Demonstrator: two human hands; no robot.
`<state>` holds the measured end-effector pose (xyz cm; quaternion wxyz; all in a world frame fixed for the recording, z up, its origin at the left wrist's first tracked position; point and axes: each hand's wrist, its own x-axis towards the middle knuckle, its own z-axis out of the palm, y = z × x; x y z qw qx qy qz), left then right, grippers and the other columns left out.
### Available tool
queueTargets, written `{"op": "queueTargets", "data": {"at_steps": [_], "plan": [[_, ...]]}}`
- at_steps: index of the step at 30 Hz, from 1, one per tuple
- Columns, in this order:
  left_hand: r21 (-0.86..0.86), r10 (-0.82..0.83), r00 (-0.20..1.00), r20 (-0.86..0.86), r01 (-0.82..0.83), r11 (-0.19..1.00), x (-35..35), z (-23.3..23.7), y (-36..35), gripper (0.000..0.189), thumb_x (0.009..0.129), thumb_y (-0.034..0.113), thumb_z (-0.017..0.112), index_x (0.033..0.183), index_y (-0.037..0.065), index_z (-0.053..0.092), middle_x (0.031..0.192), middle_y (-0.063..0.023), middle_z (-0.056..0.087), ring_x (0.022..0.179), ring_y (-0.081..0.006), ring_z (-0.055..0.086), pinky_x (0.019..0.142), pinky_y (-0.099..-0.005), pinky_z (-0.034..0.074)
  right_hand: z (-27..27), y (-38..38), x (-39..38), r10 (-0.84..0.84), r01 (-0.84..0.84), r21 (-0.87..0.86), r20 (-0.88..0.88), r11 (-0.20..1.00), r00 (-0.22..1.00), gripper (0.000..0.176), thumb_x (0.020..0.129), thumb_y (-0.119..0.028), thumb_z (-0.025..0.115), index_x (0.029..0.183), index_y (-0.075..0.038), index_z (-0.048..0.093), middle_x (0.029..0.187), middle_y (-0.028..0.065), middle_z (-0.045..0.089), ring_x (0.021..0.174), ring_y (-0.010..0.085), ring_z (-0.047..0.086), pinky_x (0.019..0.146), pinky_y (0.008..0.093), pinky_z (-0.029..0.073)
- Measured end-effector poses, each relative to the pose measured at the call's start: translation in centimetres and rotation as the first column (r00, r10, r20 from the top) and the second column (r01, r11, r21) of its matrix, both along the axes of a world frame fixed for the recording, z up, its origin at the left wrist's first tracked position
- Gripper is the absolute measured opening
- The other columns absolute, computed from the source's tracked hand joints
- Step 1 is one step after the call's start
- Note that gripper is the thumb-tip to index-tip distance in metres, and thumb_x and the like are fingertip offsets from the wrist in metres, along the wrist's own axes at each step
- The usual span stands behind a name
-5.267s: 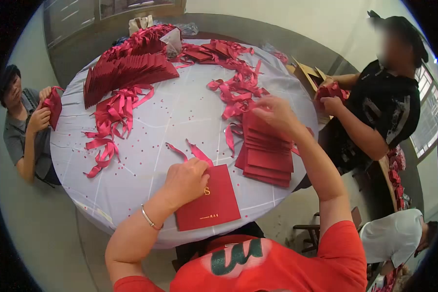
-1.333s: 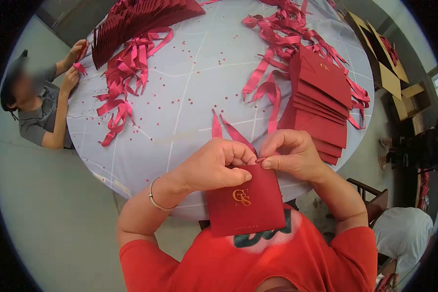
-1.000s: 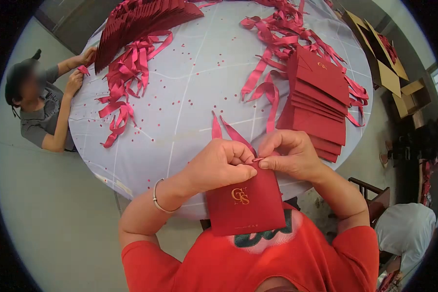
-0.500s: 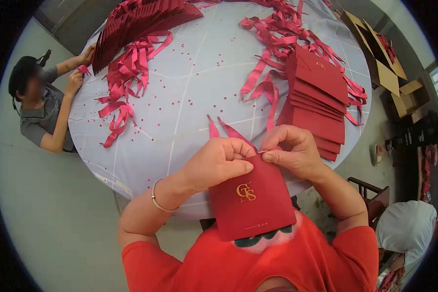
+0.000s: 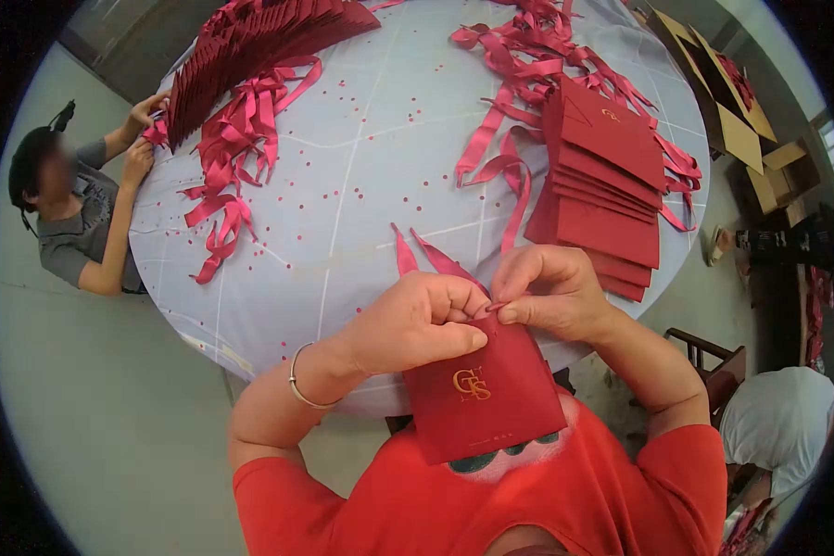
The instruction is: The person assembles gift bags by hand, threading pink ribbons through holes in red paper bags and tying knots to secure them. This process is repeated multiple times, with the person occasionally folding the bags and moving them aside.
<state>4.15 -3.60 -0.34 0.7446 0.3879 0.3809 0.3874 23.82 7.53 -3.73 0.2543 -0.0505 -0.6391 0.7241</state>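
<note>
Red bag (image 5: 493,403), tablecloth (image 5: 361,167) seemingly white-checked

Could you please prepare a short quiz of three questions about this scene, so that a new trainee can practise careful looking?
1. Multiple choice: on which arm is the bracelet? (a) left (b) right
2. True or false: the left hand and the right hand are both at the edge of the red bag farthest from the red shirt.
3. Fill in: the lettering on that bag is ____ in colour.

Key: 1 a; 2 true; 3 gold.
</note>
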Motion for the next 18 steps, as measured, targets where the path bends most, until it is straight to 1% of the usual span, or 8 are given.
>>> {"op": "queueTargets", "data": {"at_steps": [5, 7, 8, 9, 10, 12, 14, 18], "plan": [[0.019, 0.093, 0.993, -0.074, -0.092, 0.996, 0.8, 0.1, -0.1, 0.006, 0.086, 0.001, 0.060, 0.092, 0.001, 0.061, 0.085, 0.0013, 0.064, 0.075, -0.0029, 0.057, 0.063, -0.0195, 0.045, 0.3, -0.2, 0.1, -0.044, 0.043, 0.021, 0.042, 0.999, 0.998, 0.011, 0.081, -0.001, 0.074, 0.087, -0.001, 0.065, 0.091, 0.0067, 0.065, 0.086, 0.0126, 0.060, 0.077, 0.0262, 0.048], [0.009, 0.131, 0.967, -0.218, -0.132, 0.991, 0.9, 0.0, -0.1, 0.007, 0.084, 0.006, 0.065, 0.087, 0.003, 0.058, 0.078, 0.0047, 0.059, 0.069, -0.0006, 0.051, 0.058, -0.0186, 0.039, 0.7, -0.2, 0.1, -0.067, 0.065, 0.039, 0.046, 0.997, 0.997, 0.011, 0.080, -0.001, 0.074, 0.086, -0.001, 0.065, 0.091, 0.0070, 0.065, 0.085, 0.0125, 0.060, 0.076, 0.0258, 0.048], [0.013, 0.134, 0.967, -0.218, -0.135, 0.991, 0.9, 0.0, -0.1, 0.007, 0.084, 0.006, 0.065, 0.087, 0.003, 0.058, 0.078, 0.0047, 0.059, 0.069, -0.0006, 0.051, 0.058, -0.0186, 0.039, 1.2, -0.2, 0.2, -0.139, 0.128, 0.184, 0.052, 0.975, 0.989, 0.012, 0.079, -0.001, 0.074, 0.086, -0.002, 0.065, 0.091, 0.0074, 0.065, 0.083, 0.0124, 0.060, 0.073, 0.0253, 0.047], [0.062, 0.163, 0.924, -0.347, -0.151, 0.987, 0.9, 0.0, -0.1, 0.009, 0.084, 0.007, 0.065, 0.084, 0.003, 0.058, 0.074, 0.0050, 0.058, 0.066, -0.0003, 0.050, 0.055, -0.0192, 0.038, 1.7, -0.2, 0.3, -0.212, 0.185, 0.325, 0.048, 0.927, 0.976, 0.012, 0.077, 0.000, 0.075, 0.085, -0.002, 0.065, 0.090, 0.0078, 0.065, 0.081, 0.0124, 0.059, 0.070, 0.0248, 0.047], [0.110, 0.195, 0.863, -0.466, -0.162, 0.981, 1.0, -0.1, -0.1, 0.011, 0.084, 0.008, 0.066, 0.082, 0.003, 0.057, 0.070, 0.0053, 0.058, 0.063, 0.0000, 0.048, 0.052, -0.0198, 0.037, 2.2, -0.4, 0.5, -0.303, 0.268, 0.357, 0.046, 0.895, 0.952, 0.013, 0.076, 0.000, 0.075, 0.085, -0.002, 0.065, 0.090, 0.0083, 0.065, 0.078, 0.0124, 0.059, 0.066, 0.0244, 0.046], [0.166, 0.252, 0.802, -0.542, -0.192, 0.967, 1.1, -0.4, -0.1, 0.012, 0.084, 0.009, 0.067, 0.082, 0.003, 0.057, 0.068, 0.0052, 0.057, 0.061, -0.0001, 0.048, 0.051, -0.0200, 0.036, 2.6, -0.5, 1.0, -0.434, 0.386, 0.502, -0.025, 0.774, 0.901, 0.014, 0.076, 0.001, 0.074, 0.086, -0.002, 0.066, 0.085, 0.0084, 0.064, 0.070, 0.0132, 0.059, 0.059, 0.0244, 0.045], [0.202, 0.278, 0.712, -0.645, -0.192, 0.960, 1.0, -0.1, 0.2, 0.011, 0.083, 0.006, 0.067, 0.085, 0.002, 0.058, 0.070, 0.0029, 0.060, 0.062, -0.0016, 0.051, 0.052, -0.0207, 0.039, 3.4, -1.1, 1.5, -0.439, 0.357, 0.615, -0.020, 0.703, 0.898, 0.014, 0.075, 0.002, 0.074, 0.087, -0.002, 0.066, 0.081, 0.0078, 0.064, 0.066, 0.0141, 0.058, 0.056, 0.0253, 0.045], [0.150, 0.256, 0.812, -0.524, -0.207, 0.967, 1.0, -0.5, 0.1, 0.011, 0.083, 0.003, 0.066, 0.090, 0.001, 0.058, 0.076, 0.0002, 0.063, 0.068, -0.0035, 0.055, 0.056, -0.0216, 0.044, 2.3, -2.1, 1.5, -0.403, 0.320, 0.665, -0.031, 0.675, 0.915, 0.018, 0.073, 0.004, 0.074, 0.088, -0.002, 0.066, 0.078, 0.0085, 0.065, 0.065, 0.0200, 0.062, 0.055, 0.0281, 0.048]]}}
